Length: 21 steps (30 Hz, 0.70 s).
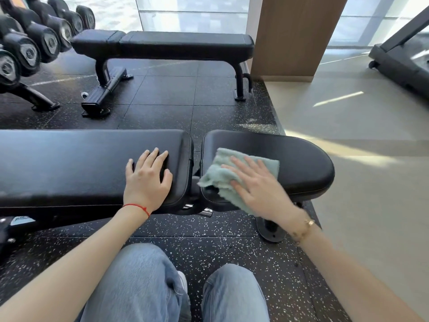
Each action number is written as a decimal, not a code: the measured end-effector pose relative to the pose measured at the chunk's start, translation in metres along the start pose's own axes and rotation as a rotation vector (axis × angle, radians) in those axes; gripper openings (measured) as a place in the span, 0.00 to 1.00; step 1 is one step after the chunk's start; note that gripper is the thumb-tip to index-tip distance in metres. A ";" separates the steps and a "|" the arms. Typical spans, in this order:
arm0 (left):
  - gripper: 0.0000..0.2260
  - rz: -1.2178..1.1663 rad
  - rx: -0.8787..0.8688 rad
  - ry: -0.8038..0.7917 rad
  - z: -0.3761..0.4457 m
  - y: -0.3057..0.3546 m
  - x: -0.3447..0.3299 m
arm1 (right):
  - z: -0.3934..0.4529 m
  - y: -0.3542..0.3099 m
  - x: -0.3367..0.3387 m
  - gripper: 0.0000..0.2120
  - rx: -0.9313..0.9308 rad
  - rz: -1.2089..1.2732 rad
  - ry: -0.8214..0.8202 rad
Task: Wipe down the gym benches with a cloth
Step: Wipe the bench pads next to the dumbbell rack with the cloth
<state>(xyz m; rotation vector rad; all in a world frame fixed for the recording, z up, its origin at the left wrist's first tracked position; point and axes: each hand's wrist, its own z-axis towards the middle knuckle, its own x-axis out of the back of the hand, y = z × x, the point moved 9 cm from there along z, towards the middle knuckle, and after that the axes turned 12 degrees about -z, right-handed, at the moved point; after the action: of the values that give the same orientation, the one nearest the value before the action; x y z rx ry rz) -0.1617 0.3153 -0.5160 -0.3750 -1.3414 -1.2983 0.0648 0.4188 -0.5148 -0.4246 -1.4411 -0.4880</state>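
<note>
At the far left a rack of dumbbells (34, 45) stands on the dark speckled floor (185, 247). Just right of it, further back, a flat black bench (185, 44) runs across in front of the window.

Nearer the camera, the long back pad (69, 163) of a second bench stretches in from the left edge. The left hand (147, 177) rests flat on the right end of this surface, fingers (155, 156) straight and slightly spread, holding nothing; a red string (137, 207) circles the wrist.

Across a narrow gap lies the seat pad (301, 163), rounded at its right end. A pale green cloth (222, 173) lies on its left part, one corner hanging over the near left edge. The right hand (257, 187) presses down on the cloth with straight, spread fingers laid flat across it, not curled round it. A gold bracelet (307, 225) sits on that wrist.

Below, the person's knees in light blue jeans (144, 287) show. To the right stands a wooden pillar (294, 36), and at the far right the base of a treadmill (399, 63) rests on the pale floor.
</note>
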 end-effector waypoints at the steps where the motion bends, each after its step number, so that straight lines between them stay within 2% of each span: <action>1: 0.23 0.002 0.002 0.001 0.000 0.000 0.000 | 0.005 0.024 -0.002 0.25 -0.070 -0.006 -0.012; 4: 0.22 0.001 0.007 0.016 0.001 0.001 0.001 | 0.054 0.079 -0.006 0.25 -0.271 -0.016 -0.104; 6: 0.24 -0.008 0.013 0.020 0.001 0.002 0.003 | 0.092 0.079 -0.008 0.26 -0.320 -0.041 -0.145; 8: 0.24 -0.014 0.009 0.019 0.000 0.002 0.005 | 0.115 0.050 -0.009 0.26 -0.258 -0.064 -0.162; 10: 0.22 -0.013 0.006 0.017 0.000 0.000 0.004 | 0.111 0.008 -0.012 0.27 -0.119 -0.063 -0.162; 13: 0.21 -0.006 0.010 0.013 0.000 -0.003 0.002 | 0.062 -0.030 -0.005 0.27 0.027 -0.036 -0.100; 15: 0.21 -0.005 0.009 0.011 0.000 -0.004 0.001 | 0.022 -0.032 0.001 0.28 0.046 0.021 -0.035; 17: 0.21 -0.001 0.005 0.007 0.000 -0.004 0.001 | -0.006 -0.006 0.004 0.25 -0.006 0.016 0.013; 19: 0.22 0.003 0.007 0.007 0.000 -0.003 0.000 | -0.012 0.044 0.006 0.23 -0.139 -0.026 0.033; 21: 0.21 -0.001 0.016 0.014 0.000 -0.002 0.000 | 0.004 0.095 0.001 0.24 -0.326 -0.042 -0.041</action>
<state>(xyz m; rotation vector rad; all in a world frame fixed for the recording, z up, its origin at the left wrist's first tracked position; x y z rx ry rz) -0.1638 0.3150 -0.5173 -0.3534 -1.3394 -1.2879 0.1143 0.5005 -0.5116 -0.6681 -1.4148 -0.7562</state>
